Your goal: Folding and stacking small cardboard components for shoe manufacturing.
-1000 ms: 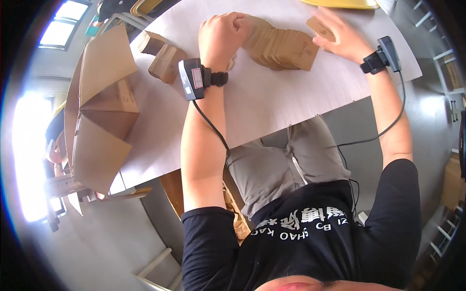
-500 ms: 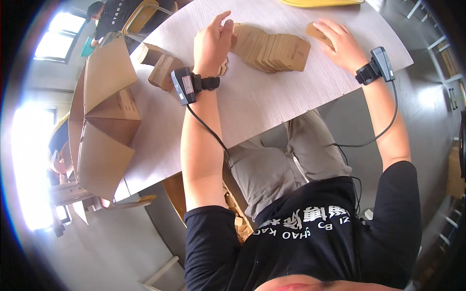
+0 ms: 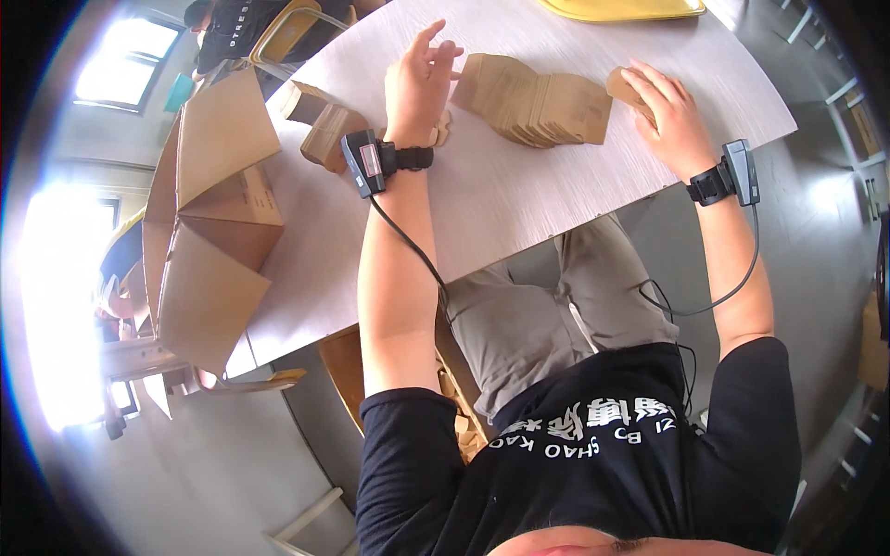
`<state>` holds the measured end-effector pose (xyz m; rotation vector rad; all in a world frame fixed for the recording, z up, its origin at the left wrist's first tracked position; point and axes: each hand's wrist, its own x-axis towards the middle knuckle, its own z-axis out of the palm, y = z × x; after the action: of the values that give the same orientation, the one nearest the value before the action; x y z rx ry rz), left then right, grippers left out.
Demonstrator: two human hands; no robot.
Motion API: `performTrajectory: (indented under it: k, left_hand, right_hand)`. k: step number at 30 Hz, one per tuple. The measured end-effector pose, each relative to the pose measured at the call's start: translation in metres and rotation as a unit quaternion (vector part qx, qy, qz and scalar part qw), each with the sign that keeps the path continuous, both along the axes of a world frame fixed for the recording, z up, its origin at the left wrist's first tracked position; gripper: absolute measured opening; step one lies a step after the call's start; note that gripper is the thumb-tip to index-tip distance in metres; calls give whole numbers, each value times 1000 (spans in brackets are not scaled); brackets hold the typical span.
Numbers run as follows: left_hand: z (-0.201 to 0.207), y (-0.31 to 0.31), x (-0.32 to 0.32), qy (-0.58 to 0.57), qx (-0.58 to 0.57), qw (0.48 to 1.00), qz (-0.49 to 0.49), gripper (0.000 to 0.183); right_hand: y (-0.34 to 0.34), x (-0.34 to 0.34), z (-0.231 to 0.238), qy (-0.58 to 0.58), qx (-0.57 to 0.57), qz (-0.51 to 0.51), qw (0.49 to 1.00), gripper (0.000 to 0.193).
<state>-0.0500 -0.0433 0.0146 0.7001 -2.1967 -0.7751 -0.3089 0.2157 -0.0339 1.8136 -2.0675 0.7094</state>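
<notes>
A row of flat brown cardboard pieces lies fanned out on the pale table. My left hand is at the left end of the fan, its fingers apart and nothing visible between them; a fingertip is close to the end piece, and I cannot tell whether it touches. Right of the fan, my right hand has its fingers wrapped round a small brown cardboard piece. Whether that is one piece or a few is hidden by the fingers. Each wrist carries a black strapped device with a cable.
Left of my left hand stand stacks of brown cardboard pieces. A large opened carton is at the table's left edge. A yellow tray sits at the far side. Below the table, a box holds brown scraps. Another person is at the far left.
My left hand's fingers have spread slightly at the end of the fan. My right hand keeps its cardboard piece. The whole view has shifted a little.
</notes>
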Motion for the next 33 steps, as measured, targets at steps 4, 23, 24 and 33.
performTrajectory:
  k: [4,23,24,33]
  left_hand:
    - [-3,-2,-1,38,24,999,-21,46]
    - [-7,1,-6,96,134,975,-150,46]
    - [-6,0,-7,105,121,973,-164,46]
    - [-18,-3,-4,53,123,986,-100,46]
  right_hand:
    - [-2,2,0,-15,-13,-4,1000,57]
    - [-2,0,-10,-47,-29,-13,998,49]
    - [-1,1,-10,-48,-29,-13,998,49]
    - [3,12,-2,-42,-47,-52,997,57]
